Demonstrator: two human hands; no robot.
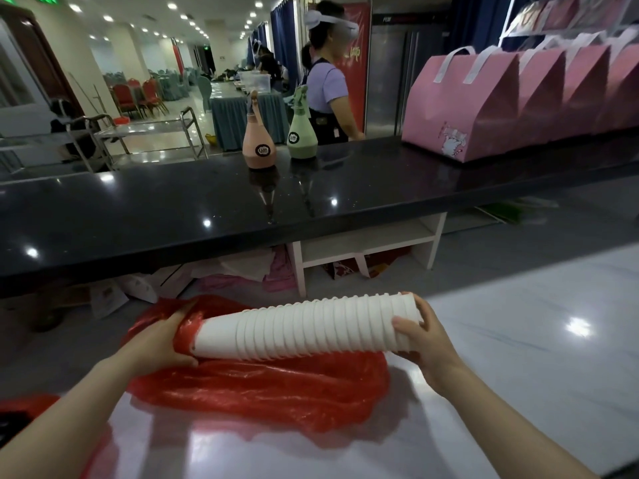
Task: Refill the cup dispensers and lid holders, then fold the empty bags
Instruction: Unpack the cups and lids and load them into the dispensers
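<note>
A long stack of white paper cups [304, 330] lies sideways above a crumpled red plastic bag [262, 388] on the white marble counter [539, 344]. My right hand [425, 337] grips the wide, open end of the stack at the right. My left hand [162, 344] clutches the red bag where it bunches around the narrow bottom end of the stack. Most of the stack is out of the bag.
A glossy black bar top [173, 209] runs across ahead, carrying a pink spray bottle [257, 136], a green spray bottle [302, 129] and pink gift bags [491, 102] at the right. A person in a purple top [328, 84] stands behind it. More red plastic [24, 406] lies at far left.
</note>
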